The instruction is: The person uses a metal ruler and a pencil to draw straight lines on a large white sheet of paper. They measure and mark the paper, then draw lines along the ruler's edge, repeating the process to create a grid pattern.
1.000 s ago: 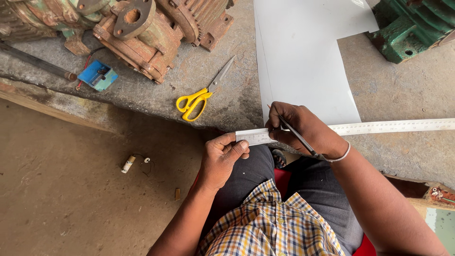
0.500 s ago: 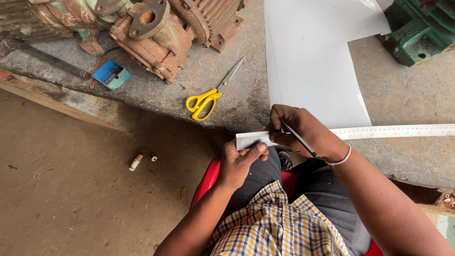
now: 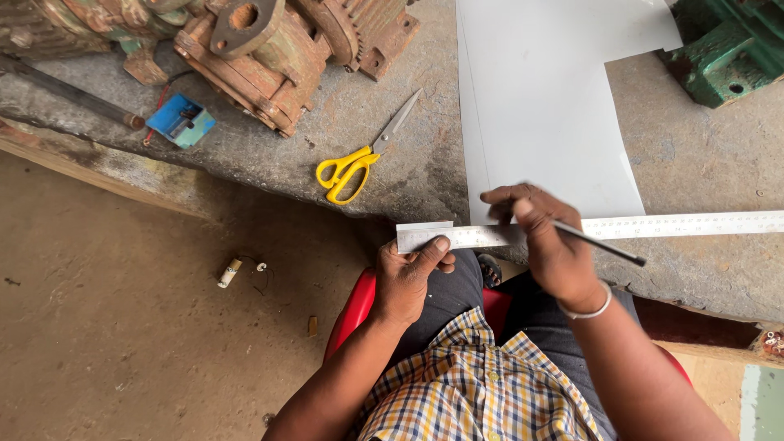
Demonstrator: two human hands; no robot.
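Two things sit under your hands: a long steel ruler (image 3: 621, 227) lying across the near edge of a white sheet (image 3: 539, 122), and a dark pencil (image 3: 596, 242) gripped in your right hand (image 3: 547, 245). The ruler runs left to right along the stone bench (image 3: 702, 163), its left end jutting past the sheet's corner and over the bench edge. Your left hand (image 3: 412, 278) pinches that free end, thumb on top and fingers curled beneath (likely so the straightedge cannot slide while you mark against it). Your right hand is closed around the pencil, knuckles up, wrist bent down over the ruler, with the pencil's back end slanting out to the right; its tip is hidden under your fingers, so you cannot tell whether it touches the sheet.

Beyond the sheet's left edge, yellow-handled scissors (image 3: 363, 155) lie closed on the bench, well apart from both hands. Farther back stand a rusty machine casting (image 3: 278, 41) and a small blue box (image 3: 181, 121); a green machine part (image 3: 727, 49) sits at the far right.
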